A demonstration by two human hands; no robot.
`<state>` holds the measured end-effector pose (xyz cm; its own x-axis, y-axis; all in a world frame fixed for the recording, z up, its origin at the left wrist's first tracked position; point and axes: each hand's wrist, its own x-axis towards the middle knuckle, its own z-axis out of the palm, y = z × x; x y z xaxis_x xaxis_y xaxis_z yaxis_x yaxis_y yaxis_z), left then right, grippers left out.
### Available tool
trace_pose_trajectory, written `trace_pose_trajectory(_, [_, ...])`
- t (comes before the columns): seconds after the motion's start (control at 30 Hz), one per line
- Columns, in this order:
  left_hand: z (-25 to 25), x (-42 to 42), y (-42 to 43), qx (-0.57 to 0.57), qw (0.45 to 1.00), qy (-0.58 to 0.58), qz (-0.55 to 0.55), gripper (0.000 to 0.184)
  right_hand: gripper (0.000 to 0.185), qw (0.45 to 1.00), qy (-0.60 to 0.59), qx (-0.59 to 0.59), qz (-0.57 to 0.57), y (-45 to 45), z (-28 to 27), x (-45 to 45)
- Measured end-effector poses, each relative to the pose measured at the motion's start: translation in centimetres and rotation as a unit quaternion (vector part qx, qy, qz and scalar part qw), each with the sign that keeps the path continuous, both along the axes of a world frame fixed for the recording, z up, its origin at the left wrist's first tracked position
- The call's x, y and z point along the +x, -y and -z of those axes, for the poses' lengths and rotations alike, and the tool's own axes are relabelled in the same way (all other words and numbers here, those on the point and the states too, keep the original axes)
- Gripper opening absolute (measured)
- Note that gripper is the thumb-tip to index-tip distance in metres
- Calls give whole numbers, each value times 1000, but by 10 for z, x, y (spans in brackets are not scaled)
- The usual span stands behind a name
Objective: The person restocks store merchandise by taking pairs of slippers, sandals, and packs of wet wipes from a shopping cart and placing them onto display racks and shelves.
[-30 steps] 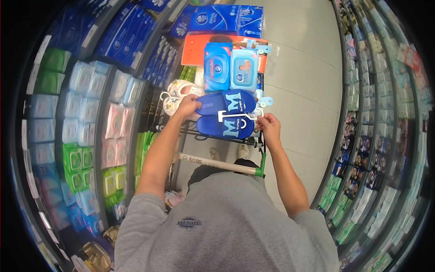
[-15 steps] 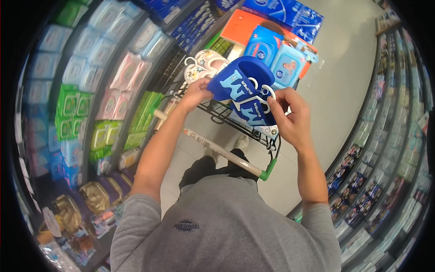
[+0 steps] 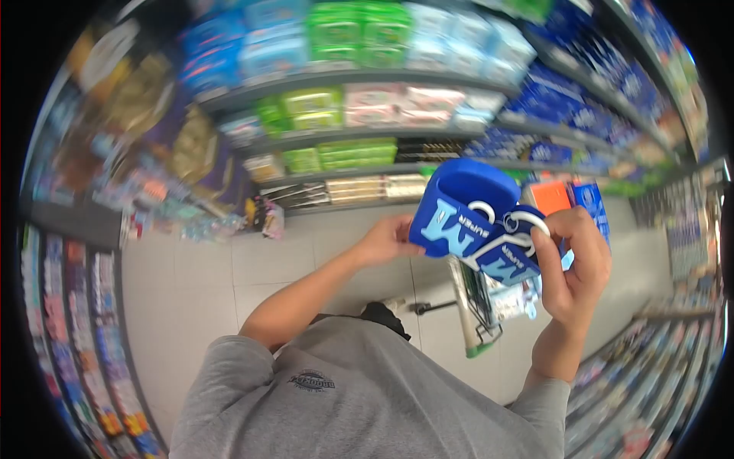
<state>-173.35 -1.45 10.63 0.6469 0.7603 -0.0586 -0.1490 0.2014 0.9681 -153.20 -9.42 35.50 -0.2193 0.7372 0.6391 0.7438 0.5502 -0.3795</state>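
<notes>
A pair of blue slippers with light-blue "M" and "SUPER" lettering is held up in front of me, above and beside the shopping cart. My left hand is closed on the slippers' left edge, fingers partly behind it. With thumb and fingers, my right hand pinches the white plastic hanger attached to the pair at their right side. The slippers hide part of the cart's load.
The shopping cart's handle is just right of my feet. An orange box shows in the cart behind the slippers. Shelves of green wipes packs run along the far side; more shelving stands at right.
My view has swung left, so the wipes shelves now lie straight ahead and the cart appears farther right. Both hands keep hold of the slippers and their hanger.
</notes>
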Motion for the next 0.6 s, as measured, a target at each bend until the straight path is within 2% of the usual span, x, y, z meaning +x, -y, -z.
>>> trace_pose_trajectory(0.1, [-24,-126,53,-18,996,-8,-84,49,11,996,-5,-19,-87,-1,-7,-104])
trace_pose_trajectory(0.23, [-10,-287,123,12,976,-1,-219,49,9,973,-15,-50,-226,-5,4,-255])
trace_pose_trajectory(0.37, [-4,-419,196,-4,927,1,-374,42,7,926,-125,-166,-315,-10,31,-396])
trace_pose_trajectory(0.4, [-4,-446,213,0,910,-2,-414,39,7,917,-120,-168,-342,-10,33,-432])
trace_pose_trajectory(0.43, [-19,-494,166,-62,909,2,-412,39,7,909,-107,-229,-332,-86,27,-496])
trace_pose_trajectory(0.5, [-23,-543,183,-103,847,20,-521,37,7,882,-130,-261,-371,-97,40,-567])
trace_pose_trajectory(0.53, [-21,-568,195,-101,839,18,-534,37,7,872,-122,-264,-395,-95,46,-603])
trace_pose_trajectory(0.6, [-18,-610,231,-106,774,5,-625,29,8,852,-103,-273,-434,-73,52,-668])
